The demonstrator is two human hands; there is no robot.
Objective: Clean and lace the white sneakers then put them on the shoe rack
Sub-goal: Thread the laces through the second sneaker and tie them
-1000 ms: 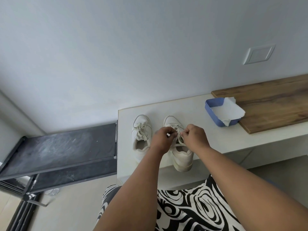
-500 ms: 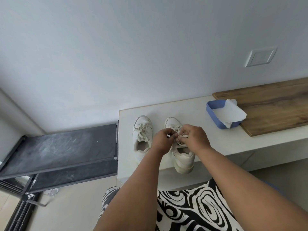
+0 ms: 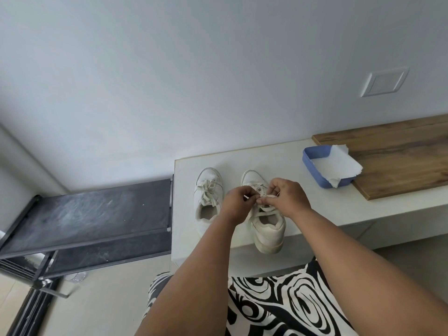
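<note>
The right-hand sneaker [image 3: 263,220] sits near the front edge of the white table [image 3: 303,214], its heel overhanging that edge and its toe pointing at the wall. Both hands work over its tongue: the left hand [image 3: 236,203] pinches one lace end between thumb and forefinger, and the right hand [image 3: 286,197] has its fingers [image 3: 263,201] closed on the other strand of the lace [image 3: 265,209]. Compared with a second ago, the hands have drawn slightly closer over the eyelets and the right thumb now presses the lace down at the crossing, while a slack loop lies across the collar. I judge that the lacing of this shoe is near its top and a knot is being formed, not yet finished.

The left-hand sneaker [image 3: 208,201] stands just beside it, apart from the hands, with its lace already tied in a loose bow; it has not moved.

Farther right on the table, a blue tray [image 3: 312,163] holds a crumpled white paper towel [image 3: 339,166], and its far corner rests on a wooden board [image 3: 400,154]. Left of the table and lower stands the dark shoe rack [image 3: 84,214], its dusty top shelf bare. So both shoes have yet to go there. A pale wall with a switch plate [image 3: 384,81] closes the far side; a black-and-white patterned garment [image 3: 278,304] fills the near foreground.
</note>
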